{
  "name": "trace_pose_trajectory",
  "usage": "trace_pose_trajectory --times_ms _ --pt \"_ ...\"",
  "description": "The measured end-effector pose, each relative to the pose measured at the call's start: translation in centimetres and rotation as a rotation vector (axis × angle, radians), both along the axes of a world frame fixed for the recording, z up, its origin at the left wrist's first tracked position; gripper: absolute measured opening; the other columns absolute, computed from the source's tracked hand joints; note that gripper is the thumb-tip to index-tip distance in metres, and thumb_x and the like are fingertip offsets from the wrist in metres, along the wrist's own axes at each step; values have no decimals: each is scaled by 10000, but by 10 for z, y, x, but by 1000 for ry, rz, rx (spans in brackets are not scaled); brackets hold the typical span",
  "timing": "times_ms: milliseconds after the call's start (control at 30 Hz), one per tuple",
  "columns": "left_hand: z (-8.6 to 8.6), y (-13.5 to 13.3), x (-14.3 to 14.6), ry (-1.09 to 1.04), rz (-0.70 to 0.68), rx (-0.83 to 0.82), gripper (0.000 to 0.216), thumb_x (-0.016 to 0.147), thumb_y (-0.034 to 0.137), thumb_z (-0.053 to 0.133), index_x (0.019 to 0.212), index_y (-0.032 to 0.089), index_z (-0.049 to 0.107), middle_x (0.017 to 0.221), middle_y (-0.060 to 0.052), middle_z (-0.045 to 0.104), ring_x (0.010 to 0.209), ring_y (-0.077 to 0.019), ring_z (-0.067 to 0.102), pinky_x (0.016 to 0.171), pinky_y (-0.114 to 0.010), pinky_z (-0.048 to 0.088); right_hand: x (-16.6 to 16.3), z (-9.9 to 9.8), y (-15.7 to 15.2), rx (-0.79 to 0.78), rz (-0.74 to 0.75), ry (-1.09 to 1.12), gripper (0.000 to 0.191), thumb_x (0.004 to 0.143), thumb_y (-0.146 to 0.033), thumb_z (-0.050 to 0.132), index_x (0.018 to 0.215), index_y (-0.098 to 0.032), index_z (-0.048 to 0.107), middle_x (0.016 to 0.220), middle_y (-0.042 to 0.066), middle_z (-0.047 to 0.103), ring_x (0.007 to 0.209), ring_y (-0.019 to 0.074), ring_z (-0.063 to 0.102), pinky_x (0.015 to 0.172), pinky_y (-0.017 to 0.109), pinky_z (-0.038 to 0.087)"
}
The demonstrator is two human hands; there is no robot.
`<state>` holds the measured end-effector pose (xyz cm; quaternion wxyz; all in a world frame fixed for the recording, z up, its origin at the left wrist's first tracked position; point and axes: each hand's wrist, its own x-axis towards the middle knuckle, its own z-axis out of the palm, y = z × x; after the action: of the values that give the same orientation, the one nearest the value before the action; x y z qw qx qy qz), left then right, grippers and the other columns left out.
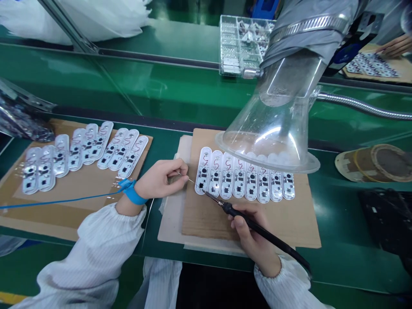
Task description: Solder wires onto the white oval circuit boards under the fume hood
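Your left hand (161,178) pinches wire (192,181) | your right hand (254,242) grips iron (267,235) | both tips meet on leftmost board (203,169) of the row (251,183) | row lies on cardboard (222,223) under hood (273,128)

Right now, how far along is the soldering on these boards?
Done: possibly the batch of boards on the left cardboard, lying apart from both hands; the joints are too small to confirm. In hand: the right hand holds the soldering iron, tip at the leftmost board of the row under the fume hood; the left hand holds solder wire to the same spot. Left: likely the other boards in that row.
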<state>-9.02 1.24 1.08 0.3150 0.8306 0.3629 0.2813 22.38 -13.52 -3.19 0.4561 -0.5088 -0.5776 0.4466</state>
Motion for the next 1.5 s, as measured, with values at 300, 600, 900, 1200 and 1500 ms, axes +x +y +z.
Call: trace_pose_trajectory --times_ms 300,600,900,1200,1500 --pt "-2 -1 1 -7 -27 -10 148 1021 164 639 915 230 560 685 106 400 544 -96 351 546 -245 297 0 -1 1 -3 -18 -22 169 1173 -427 731 1316 -342 703 998 3 767 798 192 759 739 316 641" --pt "-1 -1 1 -11 -35 -16 153 1027 161 635 911 226 561 685 109 393 542 -92 342 541 -243 295 0 -1 0 5 0 -61 193 1174 -460 723 1324 -340 705 993 11 770 807 207 778 729 326 643" --pt "-1 0 -1 -16 -29 -3 157 1032 163 631 908 229 562 668 111 387 538 -97 358 537 -244 304 -2 2 3 25 -5 -16 200 1183 -478 709 1326 -339 705 1020 17 788 806 204 784 733 321 661" --pt "0 0 1 4 -56 -25 157 1024 166 628 905 232 550 680 105 387 540 -96 337 532 -255 288 -4 8 7 61 48 -101 243 1178 -538 706 1312 -336 720 1022 22 834 876 222 826 786 328 661" --pt "1 0 -1 13 -61 -40 157 1019 159 619 903 235 545 680 104 404 537 -97 351 536 -253 300 -6 15 12 56 81 -55 257 1164 -548 726 1323 -346 729 1033 14 842 872 214 828 814 317 674"
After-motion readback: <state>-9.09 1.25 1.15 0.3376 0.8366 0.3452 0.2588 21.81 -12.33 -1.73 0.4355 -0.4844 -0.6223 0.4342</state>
